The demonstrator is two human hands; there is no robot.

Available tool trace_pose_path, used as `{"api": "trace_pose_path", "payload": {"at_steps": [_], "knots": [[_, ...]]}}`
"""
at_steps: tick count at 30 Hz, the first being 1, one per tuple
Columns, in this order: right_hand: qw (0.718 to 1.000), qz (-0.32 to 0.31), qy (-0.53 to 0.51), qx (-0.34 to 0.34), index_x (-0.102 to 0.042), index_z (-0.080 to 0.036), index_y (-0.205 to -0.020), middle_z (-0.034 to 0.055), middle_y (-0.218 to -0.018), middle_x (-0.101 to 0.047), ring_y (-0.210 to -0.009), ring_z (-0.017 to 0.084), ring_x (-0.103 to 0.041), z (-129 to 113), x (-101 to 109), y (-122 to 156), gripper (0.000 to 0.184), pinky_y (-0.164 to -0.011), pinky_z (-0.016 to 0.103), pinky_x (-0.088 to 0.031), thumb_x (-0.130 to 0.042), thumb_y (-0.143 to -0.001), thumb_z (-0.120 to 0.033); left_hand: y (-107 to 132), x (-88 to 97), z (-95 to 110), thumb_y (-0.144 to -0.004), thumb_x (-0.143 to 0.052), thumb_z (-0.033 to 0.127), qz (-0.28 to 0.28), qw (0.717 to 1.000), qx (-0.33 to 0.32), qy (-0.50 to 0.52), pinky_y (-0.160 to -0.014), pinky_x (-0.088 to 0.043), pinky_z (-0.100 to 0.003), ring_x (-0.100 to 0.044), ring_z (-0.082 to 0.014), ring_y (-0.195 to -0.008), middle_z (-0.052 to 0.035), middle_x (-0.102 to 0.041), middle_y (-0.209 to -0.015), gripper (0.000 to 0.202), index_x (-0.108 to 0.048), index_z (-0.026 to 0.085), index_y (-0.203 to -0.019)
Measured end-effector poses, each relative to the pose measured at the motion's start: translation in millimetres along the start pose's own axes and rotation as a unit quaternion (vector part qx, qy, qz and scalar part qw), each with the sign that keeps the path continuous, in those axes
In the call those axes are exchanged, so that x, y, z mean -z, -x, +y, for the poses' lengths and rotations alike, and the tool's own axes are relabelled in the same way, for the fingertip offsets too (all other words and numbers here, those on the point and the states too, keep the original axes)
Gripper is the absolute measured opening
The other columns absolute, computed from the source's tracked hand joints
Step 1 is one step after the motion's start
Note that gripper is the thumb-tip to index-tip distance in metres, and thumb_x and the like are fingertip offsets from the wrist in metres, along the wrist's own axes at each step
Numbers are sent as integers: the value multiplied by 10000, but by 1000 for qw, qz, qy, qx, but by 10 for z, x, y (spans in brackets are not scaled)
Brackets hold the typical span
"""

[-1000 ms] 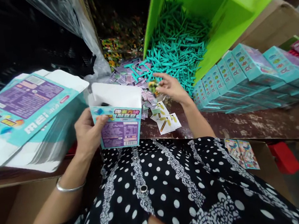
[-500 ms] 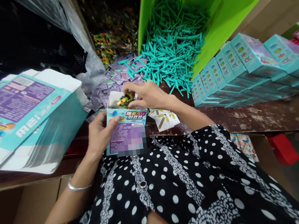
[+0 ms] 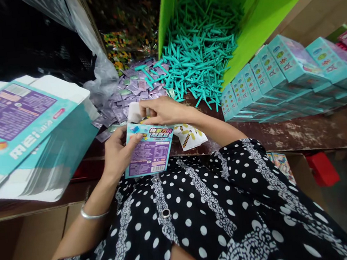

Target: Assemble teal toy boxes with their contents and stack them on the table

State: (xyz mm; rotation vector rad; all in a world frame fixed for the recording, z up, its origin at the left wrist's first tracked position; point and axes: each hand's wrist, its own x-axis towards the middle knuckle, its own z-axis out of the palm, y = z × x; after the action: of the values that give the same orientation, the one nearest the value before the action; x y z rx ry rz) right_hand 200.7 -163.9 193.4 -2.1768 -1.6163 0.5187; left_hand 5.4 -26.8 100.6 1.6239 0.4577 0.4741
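Observation:
My left hand (image 3: 117, 152) grips a turquoise and purple cardboard box (image 3: 148, 154) by its left side, thumb across the printed face. The box is tilted in front of my body, its white flap (image 3: 133, 112) raised at the open top. At that opening is my right hand (image 3: 167, 110), its fingers bent down and closed on a small packet of black and yellow pieces (image 3: 144, 119). Only a sliver of the packet shows; the rest is hidden by the fingers and the box. Under my right wrist lie white printed leaflets (image 3: 190, 137).
Flattened boxes (image 3: 39, 120) are stacked at the left. Purple sachets (image 3: 131, 87) are heaped behind my hands. A green bin (image 3: 275, 5) spills turquoise plastic hammer-like sticks (image 3: 198, 60). Filled boxes (image 3: 268, 79) stand in rows at the right. Clear plastic sheeting (image 3: 88, 39) hangs at the upper left.
My right hand has lowered the packet into the box's opening, so much less of it shows. The box has shifted slightly to the right and up in my left hand.

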Motion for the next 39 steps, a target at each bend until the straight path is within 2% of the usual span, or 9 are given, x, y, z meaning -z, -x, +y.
{"api": "trace_pose_path", "payload": {"at_steps": [5,12,18,22,25,29,32,35,39], "knots": [[998,54,-9,-13,-682,-203,-1024,3,-858,-688,-840,168,-587,9,70,88,356,-830,306,-358,-524,-1208,-464,31,59,-69,-796,-954,597,20,998,33,40,-803,-634,-394,-775,-276,-938,-104,-863,-1070,532,-812,202,-1123],[986,-94,-110,79,-781,-210,-1106,50,-1060,-772,-942,190,-649,-4,158,143,805,-900,327,-468,-380,-1107,-908,19,52,-128,-852,-911,610,0,1000,10,-18,-844,-597,-407,-753,-267,-933,-96,-846,-1076,518,-794,186,-1126],[939,-185,-269,108,-818,-200,-1152,98,-1153,-826,-1118,245,-713,9,57,-137,946,-1032,356,-596,-417,-980,-1039,6,38,-173,-880,-894,662,-7,1000,1,-15,-803,-608,-380,-745,-258,-909,-84,-812,-1038,549,-764,183,-1115],[977,37,-209,28,-787,-189,-1076,58,-1036,-778,-1045,207,-728,176,270,-9,801,-1051,381,-609,-476,-1068,-927,19,108,-291,-880,-917,663,10,999,22,27,-729,-615,-342,-734,-233,-842,-60,-794,-1010,518,-755,213,-1079],[950,223,-217,-33,-762,-211,-1251,61,-1086,-771,-1079,222,-738,358,164,240,709,-1069,449,-621,-511,-1097,-856,34,148,-399,-872,-940,633,51,996,36,61,-708,-616,-327,-721,-215,-800,-44,-778,-971,490,-749,219,-1051],[922,216,-318,-42,-688,-263,-1513,146,-1477,-756,-1344,324,-723,360,-622,564,811,-1180,547,-600,-747,-947,-841,54,39,-472,-872,-945,625,65,992,36,104,-737,-638,-329,-749,-232,-860,-61,-802,-1025,506,-763,222,-1120],[891,256,-367,-78,-644,-259,-1592,141,-1661,-664,-1489,321,-656,235,-1174,670,776,-1284,520,-535,-674,-1020,-782,55,-72,-506,-854,-979,585,65,990,4,124,-872,-669,-364,-785,-272,-1061,-94,-818,-1268,693,-719,275,-1417],[881,291,-358,-107,-742,-223,-1396,119,-1402,-788,-1274,281,-730,201,-1338,633,651,-1166,452,-589,-562,-1083,-764,16,-77,-565,-882,-955,596,35,995,-15,94,-942,-662,-387,-780,-278,-1112,-85,-807,-1313,700,-706,306,-1469],[894,305,-311,-104,-727,-237,-1043,72,-1057,-768,-1040,236,-694,274,-1284,500,525,-1035,400,-581,-488,-1130,-695,-104,33,-607,-1004,-764,744,56,997,-52,28,-911,-631,-377,-739,-248,-964,-47,-777,-1005,509,-790,237,-1035]]}}
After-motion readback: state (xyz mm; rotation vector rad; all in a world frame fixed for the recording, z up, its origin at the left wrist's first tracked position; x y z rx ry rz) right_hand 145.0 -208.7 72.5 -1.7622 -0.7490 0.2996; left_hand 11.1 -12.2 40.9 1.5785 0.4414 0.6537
